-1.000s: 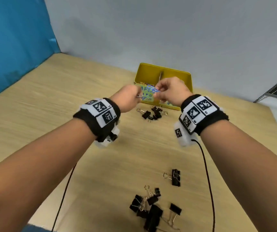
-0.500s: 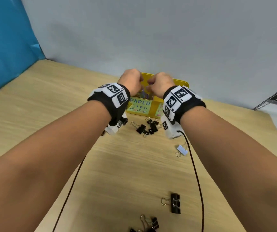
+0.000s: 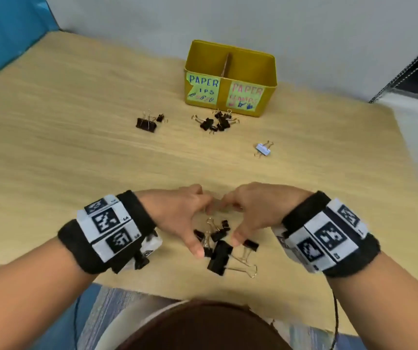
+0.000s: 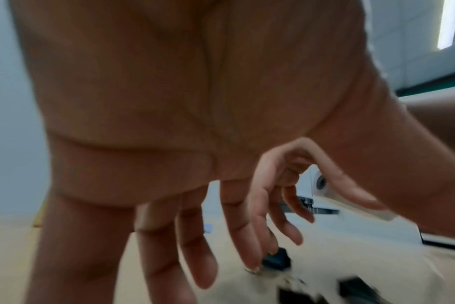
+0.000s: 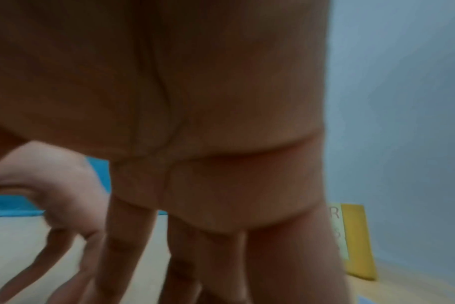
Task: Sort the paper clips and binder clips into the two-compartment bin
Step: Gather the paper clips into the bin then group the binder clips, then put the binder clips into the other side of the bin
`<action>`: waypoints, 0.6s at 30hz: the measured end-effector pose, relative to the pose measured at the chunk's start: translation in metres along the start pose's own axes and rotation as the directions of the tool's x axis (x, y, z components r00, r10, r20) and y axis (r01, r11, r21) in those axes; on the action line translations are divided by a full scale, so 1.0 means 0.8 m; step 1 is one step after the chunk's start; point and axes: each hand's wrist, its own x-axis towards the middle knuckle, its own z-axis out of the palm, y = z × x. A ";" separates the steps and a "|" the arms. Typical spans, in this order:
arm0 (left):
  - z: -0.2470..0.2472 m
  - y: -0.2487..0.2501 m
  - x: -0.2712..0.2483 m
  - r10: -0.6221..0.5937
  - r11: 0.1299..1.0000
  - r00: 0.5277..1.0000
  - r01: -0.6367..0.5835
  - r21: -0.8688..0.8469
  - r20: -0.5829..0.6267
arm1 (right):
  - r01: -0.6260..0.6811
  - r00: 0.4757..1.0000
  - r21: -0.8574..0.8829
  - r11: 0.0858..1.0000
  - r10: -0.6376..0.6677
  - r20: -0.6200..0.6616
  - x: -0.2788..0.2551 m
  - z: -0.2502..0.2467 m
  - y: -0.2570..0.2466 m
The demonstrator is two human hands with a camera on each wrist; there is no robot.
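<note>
The yellow two-compartment bin (image 3: 268, 72) stands at the far side of the table, with a paper label on each half. Near the table's front edge lies a pile of black binder clips (image 3: 219, 251). My left hand (image 3: 187, 221) and right hand (image 3: 250, 213) cup this pile from both sides, fingers spread and pointing down, fingertips almost meeting beyond it. Neither hand holds a clip. In the left wrist view the left hand (image 4: 169, 236) has straight fingers above a black clip (image 4: 275, 261). The right wrist view is blurred; the right hand (image 5: 195, 246) also has straight fingers there.
A second heap of black binder clips (image 3: 215, 121) lies just before the bin. Two more black clips (image 3: 147, 123) sit to its left, and a light blue clip (image 3: 263, 149) to its right. A black cable (image 3: 335, 314) hangs off the front edge.
Both hands have drawn back from the bin to the near pile at the front edge. The head view has tilted down with them.
</note>
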 end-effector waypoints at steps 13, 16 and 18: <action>0.091 0.045 0.023 -0.112 0.988 0.934 0.140 0.058 -0.340 | -0.009 0.949 0.091 0.996 0.037 -0.313 0.015 0.115 0.012; 0.078 0.034 0.030 -0.115 0.992 0.921 0.129 0.012 -0.373 | 0.026 0.935 0.199 0.980 0.046 -0.352 0.025 0.103 0.019; 0.070 0.030 0.038 -0.119 0.992 0.902 0.121 -0.022 -0.414 | 0.044 0.918 0.241 0.970 0.055 -0.392 0.034 0.095 0.023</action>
